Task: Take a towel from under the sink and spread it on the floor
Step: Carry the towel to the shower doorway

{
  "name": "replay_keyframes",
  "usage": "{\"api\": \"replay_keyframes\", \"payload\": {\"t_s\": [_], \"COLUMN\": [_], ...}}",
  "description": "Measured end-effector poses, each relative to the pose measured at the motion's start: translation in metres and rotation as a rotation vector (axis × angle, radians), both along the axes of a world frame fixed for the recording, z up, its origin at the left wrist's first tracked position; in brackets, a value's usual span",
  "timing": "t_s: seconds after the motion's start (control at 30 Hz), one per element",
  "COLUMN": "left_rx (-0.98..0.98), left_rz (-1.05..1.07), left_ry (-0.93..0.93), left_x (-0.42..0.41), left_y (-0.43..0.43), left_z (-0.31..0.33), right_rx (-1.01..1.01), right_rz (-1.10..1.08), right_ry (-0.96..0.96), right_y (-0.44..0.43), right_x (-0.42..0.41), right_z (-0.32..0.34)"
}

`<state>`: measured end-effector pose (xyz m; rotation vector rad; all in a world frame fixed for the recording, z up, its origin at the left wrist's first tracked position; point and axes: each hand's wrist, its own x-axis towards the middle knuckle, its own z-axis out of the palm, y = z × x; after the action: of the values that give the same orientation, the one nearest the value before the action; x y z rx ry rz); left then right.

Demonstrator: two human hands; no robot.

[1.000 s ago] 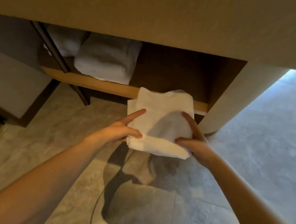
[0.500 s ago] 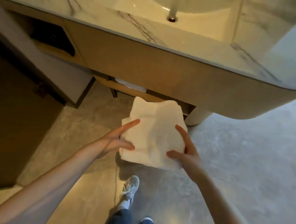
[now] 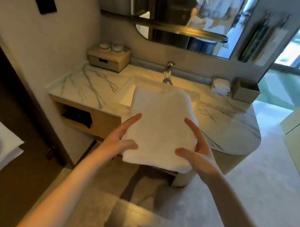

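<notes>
White and soft, the folded towel (image 3: 160, 131) sits between my two hands. My left hand (image 3: 121, 138) holds its left side, with my thumb on top and one finger lying along the edge. My right hand (image 3: 196, 150) holds the right side the same way, thumb on top and a finger up the edge. Both hands are gripping the towel, and it is up in the air in front of me, not touching anything else.

Past the towel I can see the sink (image 3: 126, 95) set in the stone desk (image 3: 91, 86), with the tap (image 3: 168, 73) at the back. A little wooden box (image 3: 107, 59) stands on the left of the desk, and some small rolled cloths (image 3: 221, 85) lie on the right. Above them is the mirror (image 3: 187, 13).

So I think the first part is done: the towel is out and I have it. The rest is not done yet. The towel is folded up in a neat square, and the grey floor (image 3: 178, 222) below my arms is bare. I need to open the towel out and lay it flat down there
</notes>
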<state>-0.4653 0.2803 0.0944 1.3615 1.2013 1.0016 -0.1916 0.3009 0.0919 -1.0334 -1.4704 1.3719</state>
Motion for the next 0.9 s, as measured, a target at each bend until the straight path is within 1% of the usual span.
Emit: {"api": "replay_keyframes", "payload": {"t_s": [0.13,0.27,0.4,0.5,0.6,0.7,0.9], "left_rx": [0.117,0.171,0.207,0.218,0.224,0.201,0.162], "left_rz": [0.015,0.024,0.006,0.052,0.128,0.255,0.552], "left_ry": [0.037,0.053,0.079,0.093,0.09,0.065,-0.007], "left_x": [-0.006,-0.014,-0.014,-0.006,0.007,0.025,0.071], "left_y": [0.037,0.066,0.088,0.098,0.1,0.092,0.042], "left_z": [0.034,0.051,0.059,0.059,0.056,0.058,0.058], "right_rx": [0.129,0.219,0.213,0.182,0.17,0.164,0.141], "right_rz": [0.036,-0.017,-0.032,-0.02,0.028,0.101,0.399], "right_ry": [0.052,0.056,0.072,0.095,0.103,0.067,0.046], "right_y": [0.029,0.058,0.083,0.103,0.128,0.149,0.167], "right_x": [-0.007,-0.019,-0.018,-0.011,-0.004,0.003,0.013], "right_z": [0.028,0.039,0.041,0.04,0.039,0.04,0.048]}}
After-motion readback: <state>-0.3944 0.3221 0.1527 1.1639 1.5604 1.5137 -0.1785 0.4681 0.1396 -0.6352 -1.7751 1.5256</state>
